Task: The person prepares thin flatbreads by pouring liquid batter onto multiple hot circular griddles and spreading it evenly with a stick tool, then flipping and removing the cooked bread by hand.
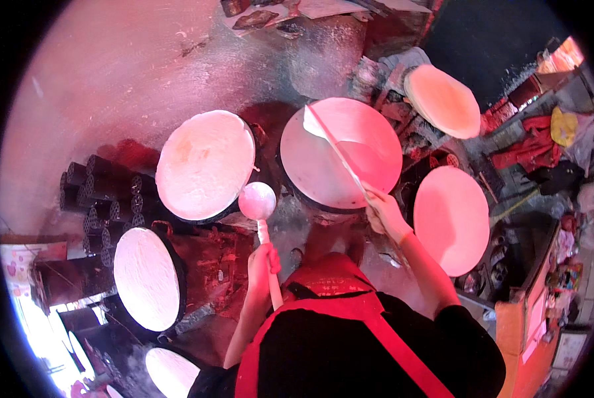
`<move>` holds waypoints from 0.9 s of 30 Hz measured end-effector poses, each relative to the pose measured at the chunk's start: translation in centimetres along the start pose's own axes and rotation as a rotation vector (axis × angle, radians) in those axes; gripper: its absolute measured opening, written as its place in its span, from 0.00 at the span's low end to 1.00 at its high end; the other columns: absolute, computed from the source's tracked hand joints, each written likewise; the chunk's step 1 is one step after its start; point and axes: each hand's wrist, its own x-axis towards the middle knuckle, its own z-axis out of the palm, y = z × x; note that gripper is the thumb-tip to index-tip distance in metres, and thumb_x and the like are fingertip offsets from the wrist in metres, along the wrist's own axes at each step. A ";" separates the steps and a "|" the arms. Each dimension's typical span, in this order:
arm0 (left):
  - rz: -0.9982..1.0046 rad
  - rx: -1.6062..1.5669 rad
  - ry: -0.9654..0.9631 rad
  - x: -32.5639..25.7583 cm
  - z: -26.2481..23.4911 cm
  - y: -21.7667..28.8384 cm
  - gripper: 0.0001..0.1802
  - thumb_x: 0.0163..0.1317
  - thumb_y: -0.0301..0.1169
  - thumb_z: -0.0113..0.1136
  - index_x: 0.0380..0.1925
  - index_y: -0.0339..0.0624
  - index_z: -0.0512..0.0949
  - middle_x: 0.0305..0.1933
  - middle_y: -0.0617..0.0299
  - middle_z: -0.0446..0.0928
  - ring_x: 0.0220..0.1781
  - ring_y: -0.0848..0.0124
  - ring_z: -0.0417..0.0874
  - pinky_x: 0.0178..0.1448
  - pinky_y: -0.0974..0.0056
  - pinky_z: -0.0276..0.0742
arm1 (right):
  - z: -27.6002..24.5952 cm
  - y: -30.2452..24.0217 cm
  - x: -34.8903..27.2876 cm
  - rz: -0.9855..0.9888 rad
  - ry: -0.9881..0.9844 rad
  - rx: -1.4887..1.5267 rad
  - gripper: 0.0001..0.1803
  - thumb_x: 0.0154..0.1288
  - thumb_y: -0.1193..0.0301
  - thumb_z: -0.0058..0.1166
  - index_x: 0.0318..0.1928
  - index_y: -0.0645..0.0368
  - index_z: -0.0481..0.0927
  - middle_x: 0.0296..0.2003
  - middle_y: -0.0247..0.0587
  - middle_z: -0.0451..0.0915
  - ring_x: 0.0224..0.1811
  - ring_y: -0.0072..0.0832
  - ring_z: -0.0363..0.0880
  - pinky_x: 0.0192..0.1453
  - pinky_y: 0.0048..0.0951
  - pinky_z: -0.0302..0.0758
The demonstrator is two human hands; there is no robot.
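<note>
My left hand (262,261) is closed around the pale wrapped handle of a ladle (257,201). Its round, whitish bowl is held up in the gap between two griddles. My right hand (384,211) grips a long thin stick (340,156), which reaches slantwise over the round middle griddle (310,169). White batter (376,129) covers the far and right side of that griddle, while the near left part looks greyish. By the stick's far tip there is a brighter white patch. Left of the ladle, a thin round pancake (204,166) covers another griddle.
More round pancakes lie at the lower left (146,278), bottom (167,370), right (451,219) and upper right (441,101). Dark holed coal briquettes (104,189) are stacked at the left. An orange cabinet (514,338) stands at the lower right. Some steam rises lower left.
</note>
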 end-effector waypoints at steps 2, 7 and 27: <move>-0.006 -0.101 -0.037 -0.3 0.9 -0.7 0.14 0.61 0.31 0.48 0.17 0.45 0.64 0.19 0.68 0.61 0.18 0.77 0.61 0.19 0.72 0.56 | -3.5 0.4 0.5 -0.040 0.181 -0.028 0.20 0.69 0.69 0.44 0.60 0.51 0.73 0.14 0.28 0.62 0.09 0.18 0.59 0.11 0.22 0.53; 0.018 -0.325 -0.013 -2.8 3.5 -2.4 0.11 0.56 0.31 0.47 0.16 0.46 0.62 0.22 0.67 0.61 0.21 0.76 0.62 0.22 0.71 0.57 | -6.5 -1.9 4.7 -0.062 0.170 -0.052 0.22 0.69 0.72 0.42 0.63 0.50 0.68 0.14 0.22 0.59 0.09 0.14 0.55 0.10 0.22 0.52; 0.265 -0.477 0.113 -5.9 11.4 -6.2 0.10 0.51 0.30 0.45 0.15 0.46 0.59 0.22 0.66 0.58 0.22 0.74 0.60 0.23 0.70 0.57 | -12.7 -7.5 8.7 0.211 -0.496 -0.295 0.22 0.71 0.71 0.40 0.64 0.49 0.68 0.13 0.26 0.62 0.07 0.14 0.53 0.07 0.21 0.51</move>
